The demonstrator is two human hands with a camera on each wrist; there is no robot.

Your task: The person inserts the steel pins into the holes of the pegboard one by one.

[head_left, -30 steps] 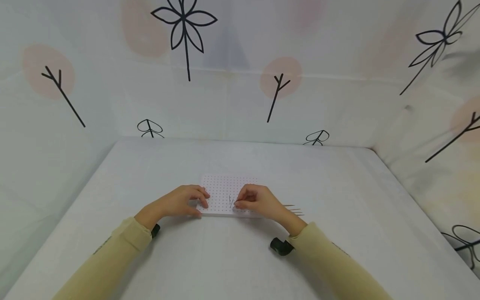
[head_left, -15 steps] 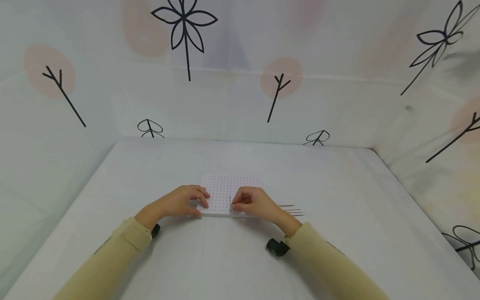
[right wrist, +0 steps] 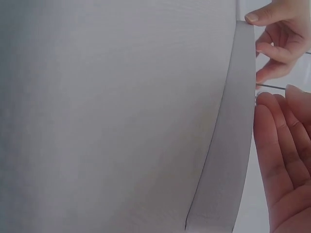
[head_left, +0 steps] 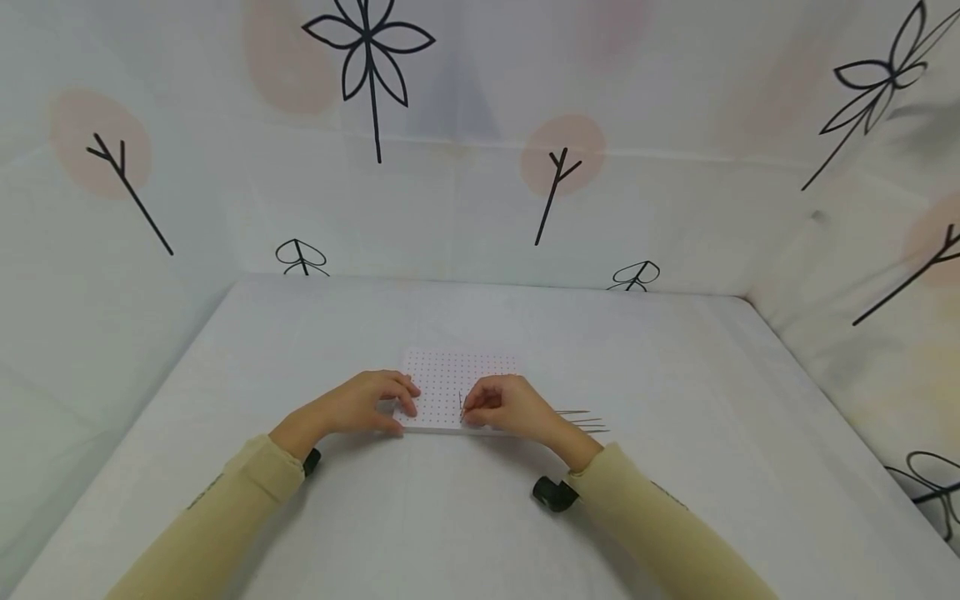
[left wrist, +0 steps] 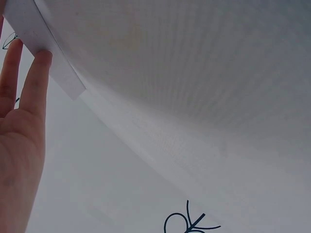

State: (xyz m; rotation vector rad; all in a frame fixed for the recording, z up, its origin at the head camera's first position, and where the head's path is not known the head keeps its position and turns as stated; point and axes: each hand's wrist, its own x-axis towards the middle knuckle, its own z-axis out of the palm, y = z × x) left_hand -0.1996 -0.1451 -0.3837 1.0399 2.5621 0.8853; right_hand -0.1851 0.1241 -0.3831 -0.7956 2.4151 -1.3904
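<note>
A white board (head_left: 435, 392) printed with a grid of small dots lies flat on the table. My left hand (head_left: 367, 402) rests at its left end, thumb by the front corner and fingertips over the edge; in the left wrist view two fairly straight fingers (left wrist: 36, 80) touch the board's side. Near the front of the board, my right hand (head_left: 504, 406) pinches a thin pin, mostly hidden by the fingertips. One slim upright pin (head_left: 461, 400) stands in the board just left of those fingertips. The right wrist view shows a thin dark pin (right wrist: 272, 87) by the right thumb.
Several long thin sticks (head_left: 588, 420) lie to the right of the board, partly behind the right wrist. A white cloth covers the table (head_left: 675, 375). Patterned white fabric (head_left: 465, 200) hangs behind and at both sides. A black wrist-worn device (head_left: 553, 494) shows under the right sleeve.
My right hand has moved slightly left and lower with the pinched pin, closer to the upright pin, then stayed nearly still. The left hand and board have not moved.
</note>
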